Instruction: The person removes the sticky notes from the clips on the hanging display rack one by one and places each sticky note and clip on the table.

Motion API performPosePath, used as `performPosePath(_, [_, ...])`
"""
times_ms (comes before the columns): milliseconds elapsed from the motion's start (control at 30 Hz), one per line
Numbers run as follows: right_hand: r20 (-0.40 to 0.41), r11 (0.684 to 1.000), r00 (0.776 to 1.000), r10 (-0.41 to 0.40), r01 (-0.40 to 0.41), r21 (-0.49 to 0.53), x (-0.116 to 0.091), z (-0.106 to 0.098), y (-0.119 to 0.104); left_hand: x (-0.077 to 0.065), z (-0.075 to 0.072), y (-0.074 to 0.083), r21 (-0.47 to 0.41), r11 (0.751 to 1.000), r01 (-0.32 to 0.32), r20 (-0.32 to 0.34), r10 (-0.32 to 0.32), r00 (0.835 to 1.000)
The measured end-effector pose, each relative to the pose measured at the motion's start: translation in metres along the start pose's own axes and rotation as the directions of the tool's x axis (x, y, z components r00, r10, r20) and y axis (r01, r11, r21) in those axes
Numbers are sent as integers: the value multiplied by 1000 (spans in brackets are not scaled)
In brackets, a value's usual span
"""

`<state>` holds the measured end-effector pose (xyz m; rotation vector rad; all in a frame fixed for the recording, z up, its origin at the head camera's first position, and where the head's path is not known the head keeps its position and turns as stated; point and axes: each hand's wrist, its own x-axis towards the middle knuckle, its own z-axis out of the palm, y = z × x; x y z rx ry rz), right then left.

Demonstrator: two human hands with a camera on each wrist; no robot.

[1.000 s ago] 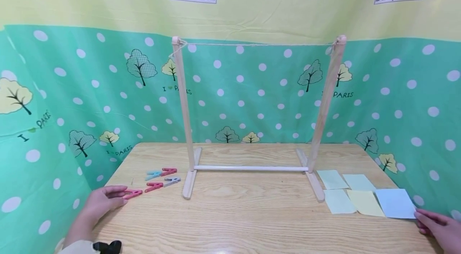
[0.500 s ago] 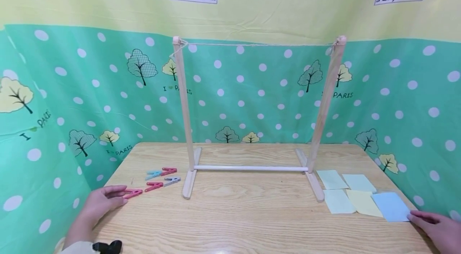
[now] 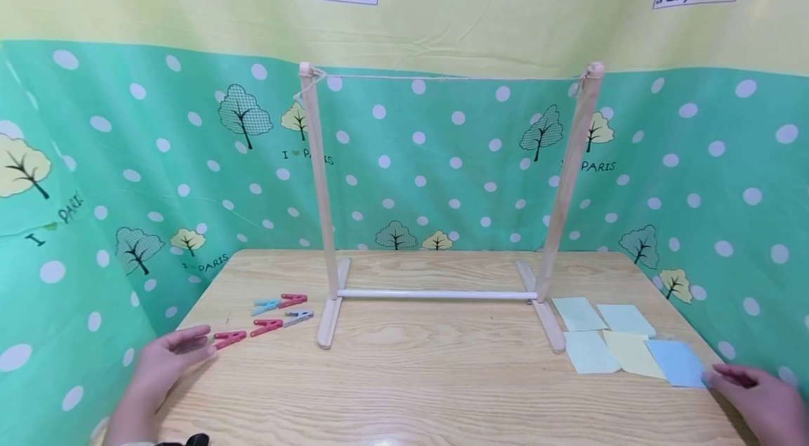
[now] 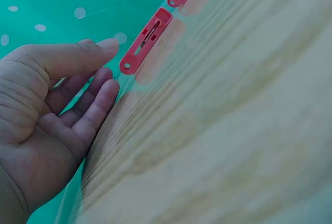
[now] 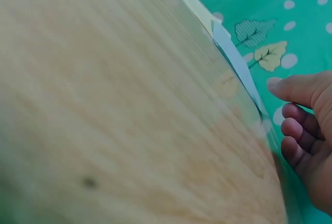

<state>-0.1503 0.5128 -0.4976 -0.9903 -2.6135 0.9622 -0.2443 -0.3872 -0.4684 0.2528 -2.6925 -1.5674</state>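
At the left of the table my left hand [image 3: 161, 369] has its thumb and fingers spread apart, holding nothing. Just beyond its fingertips lies a red clothespin [image 3: 229, 339], which the left wrist view shows apart from the thumb. Another red clothespin [image 3: 267, 326], a grey one [image 3: 298, 317], a light blue one [image 3: 265, 305] and a further red one [image 3: 293, 300] lie behind it. On the right, my right hand [image 3: 761, 393] is by the near corner of a blue paper square [image 3: 678, 363]. Its fingers curl loosely, and the right wrist view shows a gap between thumb and paper [image 5: 236, 60].
A wooden frame [image 3: 321, 186] stands mid-table, with a string [image 3: 442, 78] tied between its posts and a white bar [image 3: 436, 294] low down. Next to the blue square lie a yellow square [image 3: 634, 355] and several pale green squares [image 3: 590, 353]. Patterned curtain [image 3: 417, 165] surrounds the table.
The right hand brought the blue square down and left beside the yellow one, then released it. The left fingers have let go of the nearest red clothespin and drawn back slightly.
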Motion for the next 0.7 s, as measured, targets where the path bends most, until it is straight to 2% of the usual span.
performPosePath(167, [-26, 1000, 999, -23, 23, 1, -5, 1, -12, -6, 2, 6, -4, 1000, -4, -23, 4, 1000])
performPosePath(333, [-54, 994, 993, -102, 103, 27, -13, -3, -29, -11, 7, 18, 44, 999, -20, -31, 21, 999])
performPosePath(567, [-70, 956, 956, -284, 288, 60, -31, -10, -59, -16, 18, 36, 52, 993, -105, -34, 107, 994])
performPosePath(700, [-70, 947, 949, -307, 312, 82, -42, -10, -77, -18, 24, 45, 9, 990, -141, -24, 141, 990])
